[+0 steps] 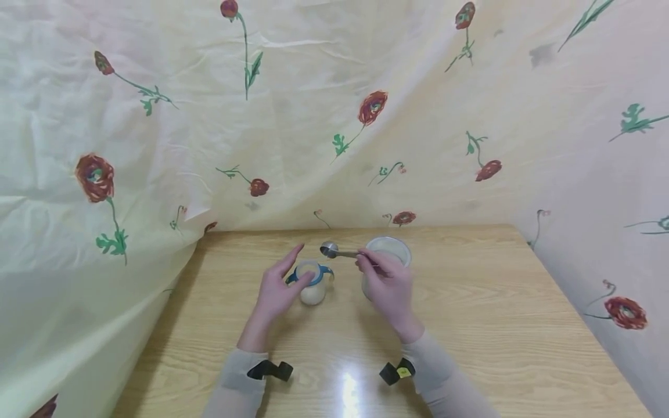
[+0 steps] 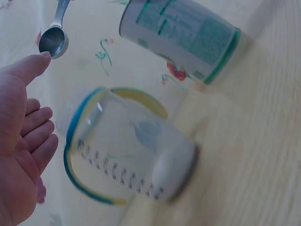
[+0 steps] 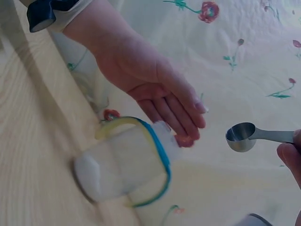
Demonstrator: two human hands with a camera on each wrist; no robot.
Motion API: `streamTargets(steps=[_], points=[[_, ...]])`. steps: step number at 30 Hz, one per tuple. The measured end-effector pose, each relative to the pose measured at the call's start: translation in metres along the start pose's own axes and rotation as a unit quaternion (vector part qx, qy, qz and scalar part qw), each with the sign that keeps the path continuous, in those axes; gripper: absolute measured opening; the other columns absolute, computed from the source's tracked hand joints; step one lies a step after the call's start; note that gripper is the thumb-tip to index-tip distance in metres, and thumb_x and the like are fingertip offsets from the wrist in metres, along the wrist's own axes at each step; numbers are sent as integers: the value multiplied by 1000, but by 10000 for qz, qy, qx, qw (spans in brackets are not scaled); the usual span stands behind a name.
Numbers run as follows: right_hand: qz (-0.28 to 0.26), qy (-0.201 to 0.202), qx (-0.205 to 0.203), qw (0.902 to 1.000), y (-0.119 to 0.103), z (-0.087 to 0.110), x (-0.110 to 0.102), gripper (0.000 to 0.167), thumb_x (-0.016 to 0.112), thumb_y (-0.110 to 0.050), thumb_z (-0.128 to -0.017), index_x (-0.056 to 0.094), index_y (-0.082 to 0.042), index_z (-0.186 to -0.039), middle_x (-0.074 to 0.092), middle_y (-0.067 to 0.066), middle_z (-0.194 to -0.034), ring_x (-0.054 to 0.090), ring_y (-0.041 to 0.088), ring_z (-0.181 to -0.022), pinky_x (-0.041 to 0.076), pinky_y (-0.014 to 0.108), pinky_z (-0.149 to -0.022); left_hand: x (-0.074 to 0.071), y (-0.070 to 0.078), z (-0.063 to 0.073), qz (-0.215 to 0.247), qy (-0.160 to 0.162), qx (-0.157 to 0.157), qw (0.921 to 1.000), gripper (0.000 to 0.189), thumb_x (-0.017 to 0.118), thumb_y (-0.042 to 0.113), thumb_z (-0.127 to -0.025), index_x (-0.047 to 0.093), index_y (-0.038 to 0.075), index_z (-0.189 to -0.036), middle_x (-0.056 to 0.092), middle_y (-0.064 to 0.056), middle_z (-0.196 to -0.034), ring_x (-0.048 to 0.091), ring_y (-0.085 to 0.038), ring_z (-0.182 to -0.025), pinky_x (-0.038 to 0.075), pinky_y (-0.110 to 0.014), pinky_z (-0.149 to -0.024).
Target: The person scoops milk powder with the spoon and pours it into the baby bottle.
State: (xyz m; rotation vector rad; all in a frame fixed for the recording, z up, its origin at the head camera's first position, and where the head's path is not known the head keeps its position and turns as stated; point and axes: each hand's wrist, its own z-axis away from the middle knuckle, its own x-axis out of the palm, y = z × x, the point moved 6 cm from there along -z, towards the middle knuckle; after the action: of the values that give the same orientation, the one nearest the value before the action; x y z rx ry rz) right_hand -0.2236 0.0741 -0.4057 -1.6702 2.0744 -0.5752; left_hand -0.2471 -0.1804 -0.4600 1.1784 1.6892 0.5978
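Observation:
My right hand point(image 1: 388, 284) pinches the handle of a metal measuring spoon point(image 1: 329, 249), its round bowl held in the air between the bottle and the can. Dark bare metal shows inside the bowl in the right wrist view. A clear baby bottle point(image 2: 117, 146) with a blue collar and blue-and-yellow side handles stands upright on the table, white contents at its bottom. Beside it is my left hand point(image 1: 274, 290), thumb overlapping the bottle top in the head view, fingers extended and holding nothing. A white can point(image 2: 183, 33) with green print stands behind my right hand, its top uncovered.
The wooden table point(image 1: 496, 302) ends at the back against a hanging cloth point(image 1: 303, 116) with a red-flower pattern, which also runs along both sides. Each sleeve carries a black wrist strap point(image 1: 269, 369).

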Motion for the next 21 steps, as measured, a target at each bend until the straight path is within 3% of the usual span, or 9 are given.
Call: streamTargets(steps=[4, 9, 14, 21], points=[[-90, 153, -30, 9998, 1, -7, -19, 25, 77, 22, -86, 78, 11, -108, 79, 22, -98, 78, 17, -82, 64, 21, -74, 6, 17, -6, 7, 63, 378, 9993, 69, 81, 29, -98, 52, 17, -160, 52, -10, -161, 47, -32, -149, 38, -55, -123], [46, 464, 491, 9977, 12, -15, -51, 18, 75, 18, -90, 78, 12, -107, 78, 26, -97, 76, 2, -84, 64, 21, -74, 21, 35, -13, -5, 21, 653, 9979, 68, 82, 26, -97, 54, 14, -159, 54, -6, -159, 50, -33, -147, 40, -56, -122], [340, 664, 838, 9937, 26, -19, -82, 15, 73, 19, -91, 77, 14, -105, 77, 29, -94, 75, -2, -81, 62, 17, -73, 46, 50, -19, -96, -224, 805, 9965, 68, 80, 27, -98, 53, 10, -158, 54, -9, -157, 53, -33, -144, 44, -55, -119], [811, 562, 691, 9927, 32, -21, -106, 17, 73, 23, -89, 76, 16, -104, 76, 30, -94, 73, -4, -79, 60, 12, -71, 88, 54, -26, -202, -819, 487, 9953, 78, 78, 37, -100, 44, 8, -164, 44, -14, -165, 45, -35, -150, 38, -53, -123]])
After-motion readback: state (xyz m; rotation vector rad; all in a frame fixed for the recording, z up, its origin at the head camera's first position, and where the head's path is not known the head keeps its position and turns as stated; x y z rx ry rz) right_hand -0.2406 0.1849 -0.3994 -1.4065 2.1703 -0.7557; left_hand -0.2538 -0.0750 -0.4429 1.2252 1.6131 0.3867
